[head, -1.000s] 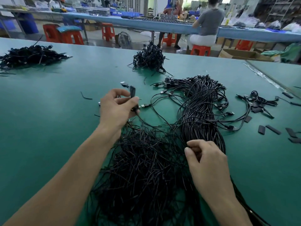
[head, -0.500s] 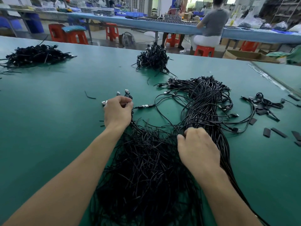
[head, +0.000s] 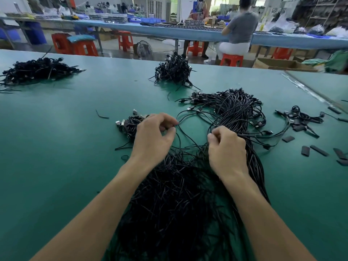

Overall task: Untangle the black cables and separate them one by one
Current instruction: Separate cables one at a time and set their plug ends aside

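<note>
A big tangle of black cables [head: 175, 200] lies on the green table [head: 56, 166] in front of me, its plug ends fanned out at the far right [head: 235, 108]. My left hand [head: 152, 138] pinches one thin black cable [head: 185, 117] that loops toward the bundle. A small group of separated plug ends [head: 128, 122] lies just left of that hand. My right hand [head: 226, 147] has its fingers curled on cable strands at the left edge of the bundle.
Two more black cable heaps sit at the far left [head: 35, 70] and far middle [head: 174, 70]. Loose cables and flat black pieces [head: 305, 123] lie to the right. A person [head: 239, 32] sits at a bench beyond the table, among red stools.
My left hand laid the plug ends down on the table and now pinches a cable to its right. My right hand moved up and forward along the bundle.
</note>
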The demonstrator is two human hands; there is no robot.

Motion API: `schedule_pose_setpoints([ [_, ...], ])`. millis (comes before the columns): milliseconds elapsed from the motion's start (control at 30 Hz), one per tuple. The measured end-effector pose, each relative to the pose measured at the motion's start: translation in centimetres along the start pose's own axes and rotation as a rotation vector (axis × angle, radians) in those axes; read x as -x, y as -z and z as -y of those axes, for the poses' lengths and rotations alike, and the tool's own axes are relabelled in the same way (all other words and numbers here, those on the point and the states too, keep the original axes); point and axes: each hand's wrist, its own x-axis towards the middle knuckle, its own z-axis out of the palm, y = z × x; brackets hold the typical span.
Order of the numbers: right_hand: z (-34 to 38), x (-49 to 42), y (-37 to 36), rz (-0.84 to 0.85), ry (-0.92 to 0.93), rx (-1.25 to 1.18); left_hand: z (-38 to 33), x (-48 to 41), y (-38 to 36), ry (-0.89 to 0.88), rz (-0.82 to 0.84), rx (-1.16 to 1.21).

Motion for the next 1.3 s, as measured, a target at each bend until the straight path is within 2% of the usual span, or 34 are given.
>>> schedule_pose_setpoints([
  [100,2.2,1.1,1.2,0.101,0.188,-0.272,-0.5,0.8,-0.7,-0.048,0.161,0.109],
  [233,5.1,2.9,2.9,0.234,0.447,-0.315,-1.0,0.9,-1.4,-0.116,0.308,0.275],
  [267,5.7,3.3,3.2,0.298,0.479,-0.309,-0.4,1.1,-1.5,-0.083,0.324,0.285],
  [367,6.7,4.5,4.1,0.444,0.551,-0.331,1.4,2.0,-1.4,0.242,0.287,0.39],
  [400,6.8,4.8,4.4,0.433,0.582,-0.369,1.6,2.0,-1.4,0.27,0.223,0.431],
  [467,6.5,5.3,5.2,0.306,0.627,-0.455,0.8,1.2,-1.0,0.231,0.026,0.548],
  [567,4.9,4.9,6.1,0.076,0.498,-0.533,-0.4,-0.6,0.2,0.293,-0.291,0.796],
  [633,3.4,4.3,6.1,-0.022,0.355,-0.401,-0.5,-1.1,1.1,0.259,-0.49,0.867],
  [700,1.7,3.7,5.7,-0.057,0.186,-0.2,-0.7,-1.5,1.6,0.168,-0.643,0.801],
  [767,0.0,3.4,5.4,-0.099,0.037,-0.098,-1.1,-1.5,1.9,0.073,-0.701,0.7],
  [833,-1.2,3.3,5.5,-0.068,-0.062,-0.015,-1.5,-1.0,1.9,-0.028,-0.667,0.535],
  [900,-1.7,3.5,5.5,0.047,-0.11,0.149,-1.9,-0.2,1.6,-0.124,-0.582,0.332],
  [967,-1.1,3.8,5.4,0.118,-0.063,0.348,-2.7,0.7,1.2,-0.252,-0.451,0.176],
  [1000,-0.6,3.9,5.2,0.121,-0.013,0.351,-3.1,0.9,1.1,-0.324,-0.373,0.1],
  [1067,1.0,4.4,5.0,0.132,0.085,0.131,-3.4,1.3,0.6,-0.408,-0.232,-0.083],
  [1133,2.7,5.0,4.7,0.184,0.183,-0.116,-3.3,1.5,0.1,-0.383,-0.116,-0.243],
  [1233,3.5,5.7,3.9,0.343,0.183,-0.155,-3.2,2.1,-0.9,-0.37,-0.018,-0.325],
  [1300,3.1,5.5,3.5,0.341,0.148,-0.156,-3.2,2.4,-1.2,-0.377,0.011,-0.294],
])
